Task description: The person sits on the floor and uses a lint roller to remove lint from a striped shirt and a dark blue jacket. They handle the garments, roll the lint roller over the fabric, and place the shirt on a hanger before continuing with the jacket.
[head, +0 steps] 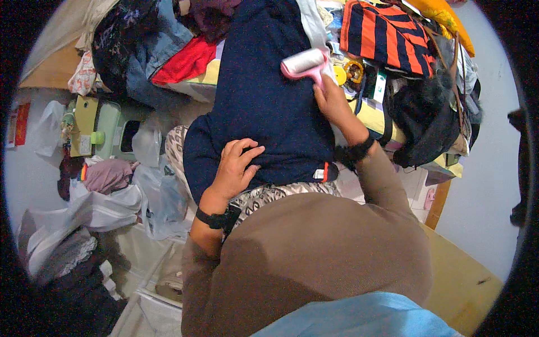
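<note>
A navy garment point(261, 92) lies spread across my lap and runs up over the cluttered surface in front of me. My right hand point(335, 101) grips the pink handle of a lint roller point(305, 63). The roller's white cylinder is over the right part of the navy cloth; whether it touches cannot be made out. Flat on the near part of the garment rests my left hand point(236, 168), fingers somewhat spread and holding nothing. A small white label with an orange strip point(322, 172) shows at the garment's near right corner. Patterned trousers point(269, 198) appear beneath it.
Right of the garment lie an orange-and-black striped cloth point(385, 36), a yellow round object point(339, 75) and a black bag point(425, 113). Red cloth point(185, 61) and denim point(162, 46) sit to the left. Plastic bags point(162, 198) and a fabric bin point(160, 299) stand at lower left.
</note>
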`<move>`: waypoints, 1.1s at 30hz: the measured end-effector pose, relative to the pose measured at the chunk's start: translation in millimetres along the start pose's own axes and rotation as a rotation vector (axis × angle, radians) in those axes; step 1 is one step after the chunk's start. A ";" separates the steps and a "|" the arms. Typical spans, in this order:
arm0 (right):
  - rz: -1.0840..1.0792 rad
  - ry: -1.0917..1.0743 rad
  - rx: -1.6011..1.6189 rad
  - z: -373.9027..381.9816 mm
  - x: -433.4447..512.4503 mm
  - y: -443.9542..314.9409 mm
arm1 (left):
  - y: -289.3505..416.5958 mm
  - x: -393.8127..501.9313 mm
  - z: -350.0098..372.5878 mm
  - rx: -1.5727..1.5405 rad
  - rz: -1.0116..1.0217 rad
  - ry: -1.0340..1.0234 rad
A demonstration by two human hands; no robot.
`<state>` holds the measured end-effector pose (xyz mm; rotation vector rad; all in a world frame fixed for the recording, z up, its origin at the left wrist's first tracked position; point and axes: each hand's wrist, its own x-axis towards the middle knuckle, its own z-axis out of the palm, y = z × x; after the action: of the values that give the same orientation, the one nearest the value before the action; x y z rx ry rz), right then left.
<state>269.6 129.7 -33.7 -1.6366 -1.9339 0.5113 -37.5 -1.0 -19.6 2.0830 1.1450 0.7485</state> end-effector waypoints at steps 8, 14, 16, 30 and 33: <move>-0.247 0.214 -0.174 54.6 225.1 55.0 | 1.9 -3.4 0.8 0.012 -0.013 0.055; -0.128 0.055 0.515 25.8 283.8 52.1 | 4.9 -3.8 3.6 0.007 -0.033 0.082; 0.251 -0.116 0.804 -17.9 232.3 45.2 | 4.5 -2.3 3.8 0.001 -0.035 0.087; 0.283 -0.610 0.142 -118.7 -156.7 1.3 | -2.4 1.4 3.5 0.004 0.023 0.146; 0.184 -0.621 -0.079 -160.7 -174.9 14.5 | -4.0 0.7 4.1 -0.002 0.007 0.170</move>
<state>400.4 -48.9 53.6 -1.8676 -2.2538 1.1395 -36.2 0.2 -25.1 2.0536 1.2275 0.9440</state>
